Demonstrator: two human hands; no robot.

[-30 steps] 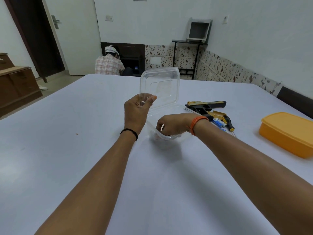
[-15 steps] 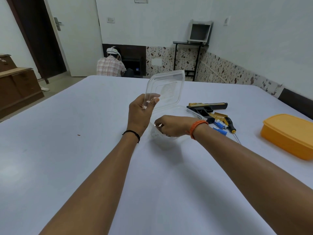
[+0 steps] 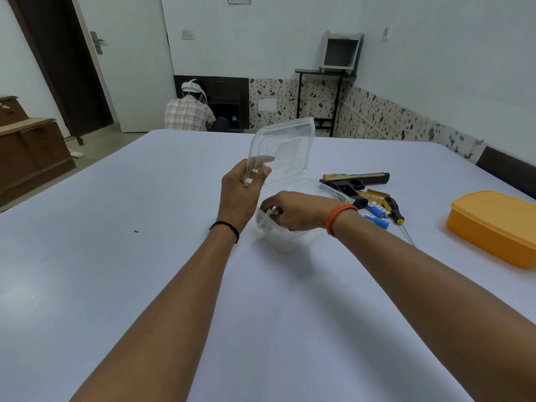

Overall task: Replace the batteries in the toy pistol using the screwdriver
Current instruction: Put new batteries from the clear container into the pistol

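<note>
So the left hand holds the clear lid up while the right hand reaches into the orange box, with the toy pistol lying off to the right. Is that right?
Not quite. In the head view the right hand reaches into the clear container, not the orange box, which sits closed and untouched. The left hand does hold the clear lid up, with the toy pistol to the right.

Soft even light, wide-angle edge distortion

The left hand [image 3: 240, 190] pinches the raised lid corner of a clear hinged container [image 3: 285, 153] on the white table [image 3: 116, 256]. The right hand [image 3: 298, 211] reaches into its tray, fingers curled around something small and pale. To the right lie the toy pistol [image 3: 355, 181], blue batteries [image 3: 377, 210] and screwdriver [image 3: 394, 210], with an orange box [image 3: 496, 224] farther right.
</note>
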